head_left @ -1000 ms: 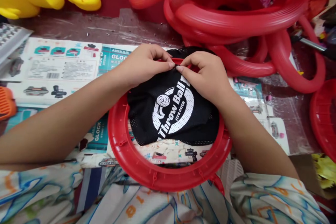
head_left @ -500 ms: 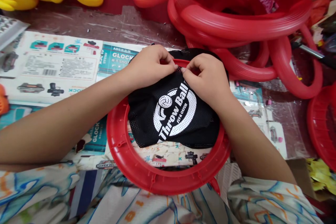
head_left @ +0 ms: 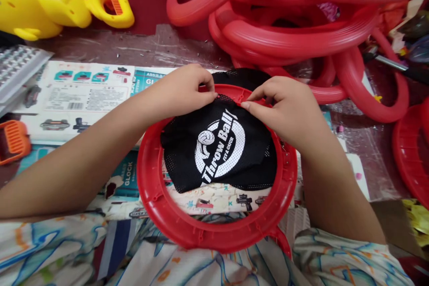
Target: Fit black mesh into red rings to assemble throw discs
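Note:
A red plastic ring [head_left: 214, 234] lies flat in front of me, its ribbed inner side up. Across its opening is a black mesh cloth [head_left: 177, 161] with white "Throw Ball" print. The cloth's upper edge reaches the far rim, and more black mesh shows beyond that rim. My left hand [head_left: 192, 91] pinches the cloth's upper edge between thumb and finger at the far rim. To its right, my right hand [head_left: 284, 105] is closed in a pinch on the same edge, a short gap away.
Red rings [head_left: 295, 31] are heaped behind on the right. Yellow plastic toys [head_left: 50, 2] stand at the far left, with an orange part [head_left: 15, 140] nearer. Printed cardboard [head_left: 87, 89] covers the table under the ring. Another red ring [head_left: 407, 152] is at the right edge.
My hands have moved apart along the far rim, the right one going right. More of the red rim shows between them. The view has shifted slightly.

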`<state>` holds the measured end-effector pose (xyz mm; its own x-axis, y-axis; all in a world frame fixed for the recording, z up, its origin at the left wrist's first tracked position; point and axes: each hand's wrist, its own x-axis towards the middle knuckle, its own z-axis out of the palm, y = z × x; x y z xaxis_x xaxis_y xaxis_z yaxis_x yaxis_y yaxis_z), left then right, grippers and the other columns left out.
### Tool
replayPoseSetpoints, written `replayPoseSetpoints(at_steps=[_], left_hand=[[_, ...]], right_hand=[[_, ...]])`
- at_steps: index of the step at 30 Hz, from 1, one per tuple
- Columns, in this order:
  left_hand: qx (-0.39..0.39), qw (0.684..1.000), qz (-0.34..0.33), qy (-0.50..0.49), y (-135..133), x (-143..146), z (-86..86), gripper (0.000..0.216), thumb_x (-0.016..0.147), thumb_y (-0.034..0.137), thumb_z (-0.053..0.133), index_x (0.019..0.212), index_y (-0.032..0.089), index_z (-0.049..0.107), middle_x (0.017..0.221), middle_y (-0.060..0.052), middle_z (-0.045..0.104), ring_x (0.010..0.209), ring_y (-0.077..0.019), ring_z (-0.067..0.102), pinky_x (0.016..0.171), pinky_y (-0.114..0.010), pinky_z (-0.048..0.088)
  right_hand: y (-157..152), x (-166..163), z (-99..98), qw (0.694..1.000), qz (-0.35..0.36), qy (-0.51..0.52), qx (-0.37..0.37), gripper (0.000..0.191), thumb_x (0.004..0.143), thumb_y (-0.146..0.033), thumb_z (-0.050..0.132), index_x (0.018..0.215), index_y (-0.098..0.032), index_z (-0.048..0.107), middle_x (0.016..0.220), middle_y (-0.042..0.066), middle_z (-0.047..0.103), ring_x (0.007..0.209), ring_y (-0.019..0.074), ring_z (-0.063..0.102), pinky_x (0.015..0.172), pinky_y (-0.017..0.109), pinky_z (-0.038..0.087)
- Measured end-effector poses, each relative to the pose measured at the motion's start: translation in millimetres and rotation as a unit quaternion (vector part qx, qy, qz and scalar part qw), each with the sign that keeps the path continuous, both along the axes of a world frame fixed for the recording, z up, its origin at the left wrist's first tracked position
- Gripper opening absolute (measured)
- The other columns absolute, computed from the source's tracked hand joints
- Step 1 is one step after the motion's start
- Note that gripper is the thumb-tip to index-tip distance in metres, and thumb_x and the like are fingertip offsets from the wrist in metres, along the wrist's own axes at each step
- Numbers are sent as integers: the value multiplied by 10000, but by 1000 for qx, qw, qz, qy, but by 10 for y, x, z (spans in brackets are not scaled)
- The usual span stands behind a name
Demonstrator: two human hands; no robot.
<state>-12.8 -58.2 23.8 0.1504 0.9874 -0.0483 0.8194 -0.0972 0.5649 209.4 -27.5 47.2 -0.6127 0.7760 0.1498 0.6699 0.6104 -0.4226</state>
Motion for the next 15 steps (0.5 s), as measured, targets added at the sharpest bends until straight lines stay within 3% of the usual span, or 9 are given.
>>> replayPoseSetpoints(at_steps=[4, 9, 15], left_hand=[[24, 999, -37, 20, -18, -29, 61, 199, 796, 234, 528, 850, 157, 704, 862, -60, 667, 819, -211, 595, 778, -356, 466], [92, 990, -99, -49, -14, 88, -97, 223, 823, 314, 591, 887, 173, 750, 1067, -103, 662, 1032, -259, 616, 984, -413, 473], [98, 986, -55, -123, -53, 152, -144, 84, 787, 266, 670, 782, 205, 729, 995, -64, 679, 1024, -232, 623, 961, -375, 494]], right_hand=[[-36, -45, -86, 999, 33, -17, 1, 95, 843, -216, 707, 804, -149, 762, 829, 59, 666, 817, 197, 611, 786, 344, 447], [-64, -83, -132, 997, 16, -62, 47, 150, 881, -199, 648, 818, -140, 770, 865, 83, 619, 864, 226, 568, 793, 374, 416], [-41, -59, -108, 999, 23, -37, 18, 110, 862, -199, 686, 888, -129, 768, 859, 70, 624, 855, 211, 562, 805, 357, 414]])
